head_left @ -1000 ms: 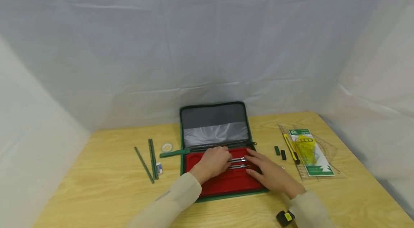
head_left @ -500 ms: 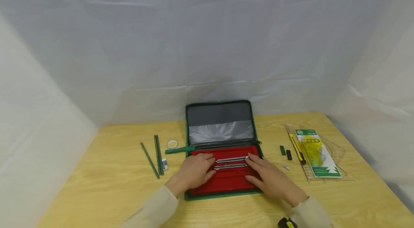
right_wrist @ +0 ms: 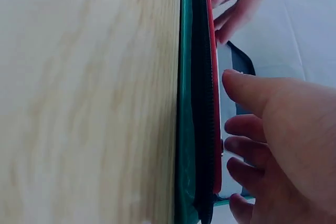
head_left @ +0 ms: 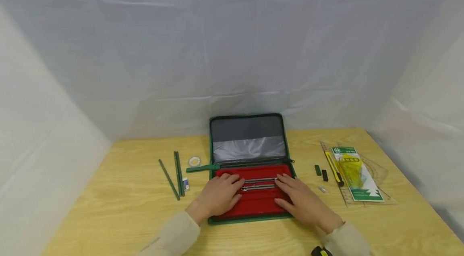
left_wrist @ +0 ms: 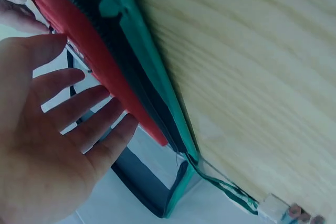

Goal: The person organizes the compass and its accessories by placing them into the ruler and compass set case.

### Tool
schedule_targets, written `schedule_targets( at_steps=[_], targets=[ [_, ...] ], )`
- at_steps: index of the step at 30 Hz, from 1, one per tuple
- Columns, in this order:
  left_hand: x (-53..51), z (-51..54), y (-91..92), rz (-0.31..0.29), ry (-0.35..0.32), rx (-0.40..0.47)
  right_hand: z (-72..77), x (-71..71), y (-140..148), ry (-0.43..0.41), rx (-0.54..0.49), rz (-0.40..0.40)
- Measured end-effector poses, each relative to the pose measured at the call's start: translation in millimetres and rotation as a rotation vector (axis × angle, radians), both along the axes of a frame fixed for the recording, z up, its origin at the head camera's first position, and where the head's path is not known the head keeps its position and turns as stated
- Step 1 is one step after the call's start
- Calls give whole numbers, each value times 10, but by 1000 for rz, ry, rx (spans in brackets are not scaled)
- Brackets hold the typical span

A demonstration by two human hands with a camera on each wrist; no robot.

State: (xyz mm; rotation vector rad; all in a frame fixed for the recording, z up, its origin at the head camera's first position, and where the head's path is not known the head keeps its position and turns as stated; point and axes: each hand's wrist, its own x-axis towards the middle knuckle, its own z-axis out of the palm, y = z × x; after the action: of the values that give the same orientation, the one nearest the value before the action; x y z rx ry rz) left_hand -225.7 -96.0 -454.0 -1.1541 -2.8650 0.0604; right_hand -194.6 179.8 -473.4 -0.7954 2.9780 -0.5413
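A green zip case lies unzipped on the table, its lid raised at the back. In its red tray rest two slim metal drawing instruments, side by side, which look like compasses. My left hand reaches over the tray's left part, fingertips at the instruments' left ends; the left wrist view shows its fingers spread and loosely straight. My right hand is over the tray's right side, fingertips by their right ends, fingers gently bent. Whether the fingertips touch the metal cannot be told.
Left of the case lie green pencils, an eraser and a tape roll. Rightward are a green block, a black block, a small clear piece, a yellow cutter, clear set squares and a packet.
My left hand has drawn back leftward from over the instruments and its fingers have spread, uncovering their left ends. My right hand stays nearly in place. The head view has shifted slightly.
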Motion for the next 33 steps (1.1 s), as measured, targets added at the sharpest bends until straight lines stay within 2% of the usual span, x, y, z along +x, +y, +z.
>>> schedule_targets(
  at_steps=[6, 13, 20, 24, 26, 28, 30, 33],
  targets=[
    [34, -66, 58, 19, 41, 6, -40, 0, -58, 18, -1, 31],
    [60, -81, 136, 40, 69, 79, -63, -5, -78, 1, 6, 31],
    [78, -44, 224, 77, 130, -5, -40, -18, -133, 18, 39, 4],
    [80, -33, 223, 104, 155, -10, -18, -25, -166, 20, 46, -23],
    [76, -38, 213, 92, 167, 7, -20, -23, -174, 28, 46, -39],
    [67, -42, 206, 50, 160, 39, -25, -15, -180, 47, 31, -46],
    [53, -47, 202, -9, 127, 82, -32, -12, -183, 63, 14, -49],
    [37, -47, 195, -68, 45, 138, -20, -19, -186, 74, -9, -46]
  ],
)
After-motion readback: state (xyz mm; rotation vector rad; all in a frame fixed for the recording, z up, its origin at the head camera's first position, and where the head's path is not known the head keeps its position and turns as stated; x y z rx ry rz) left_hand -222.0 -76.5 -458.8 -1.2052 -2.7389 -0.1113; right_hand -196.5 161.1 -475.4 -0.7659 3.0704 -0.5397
